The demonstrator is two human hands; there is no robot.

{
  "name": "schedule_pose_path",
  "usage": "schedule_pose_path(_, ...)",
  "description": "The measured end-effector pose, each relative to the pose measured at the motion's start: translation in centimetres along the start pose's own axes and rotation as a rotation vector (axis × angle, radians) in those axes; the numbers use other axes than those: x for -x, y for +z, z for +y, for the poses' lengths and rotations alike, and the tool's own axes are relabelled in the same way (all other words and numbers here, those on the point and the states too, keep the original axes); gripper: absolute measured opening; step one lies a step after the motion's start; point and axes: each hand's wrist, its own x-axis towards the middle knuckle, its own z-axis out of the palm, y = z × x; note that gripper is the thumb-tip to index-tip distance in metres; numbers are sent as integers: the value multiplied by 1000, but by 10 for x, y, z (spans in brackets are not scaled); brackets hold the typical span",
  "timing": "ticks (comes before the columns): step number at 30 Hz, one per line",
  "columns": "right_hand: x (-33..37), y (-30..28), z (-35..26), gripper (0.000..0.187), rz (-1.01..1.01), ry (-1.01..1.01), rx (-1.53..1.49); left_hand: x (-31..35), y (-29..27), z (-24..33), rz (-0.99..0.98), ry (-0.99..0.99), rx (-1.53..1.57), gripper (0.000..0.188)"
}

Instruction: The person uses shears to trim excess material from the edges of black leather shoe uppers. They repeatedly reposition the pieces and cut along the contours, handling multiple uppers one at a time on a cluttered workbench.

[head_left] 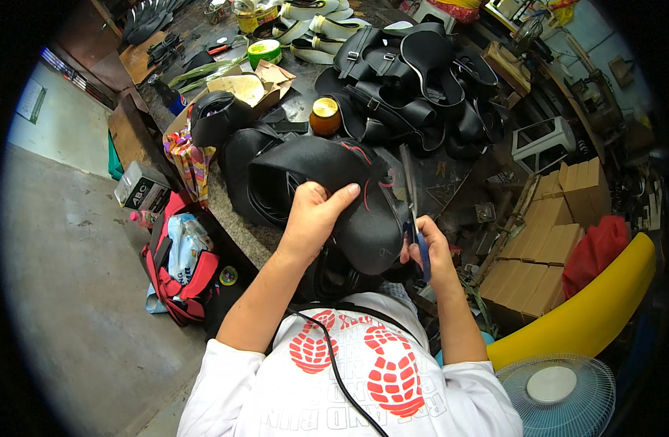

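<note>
My left hand [316, 215] grips a black leather shoe upper [367, 237] in front of me, thumb on top and fingers curled under it. Short red strands or lines show on the leather beyond my thumb. A pair of scissors [425, 255] with blue handles is in my right hand [440, 251], at the right edge of the upper, with the blades pointing away from me. Whether the blades touch the leather I cannot tell. More black leather pieces [240, 171] lie bunched just left of and beneath the held one.
A heap of black buckled uppers [393, 80] covers the far side of the worktable. Near it stand a brown jar [325, 125] with a yellow lid and a green tin [264, 52]. At right are cardboard boxes [538, 251], a yellow curved seat-like piece [586, 313] and a fan [557, 393].
</note>
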Motion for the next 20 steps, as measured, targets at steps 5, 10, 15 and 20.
schedule_pose_path(5,8,-16,15,25,-6,-20,379,-19,1,3,-18,-67,-112,21)
schedule_pose_path(10,11,-23,17,24,60,39,174,-19,17,-10,-133,-62,-142,19)
schedule_pose_path(15,16,-29,22,22,94,71,130,-25,22,-13,-150,-105,-190,19)
schedule_pose_path(20,18,-34,44,20,133,111,82,-27,26,-15,-176,-98,-182,22)
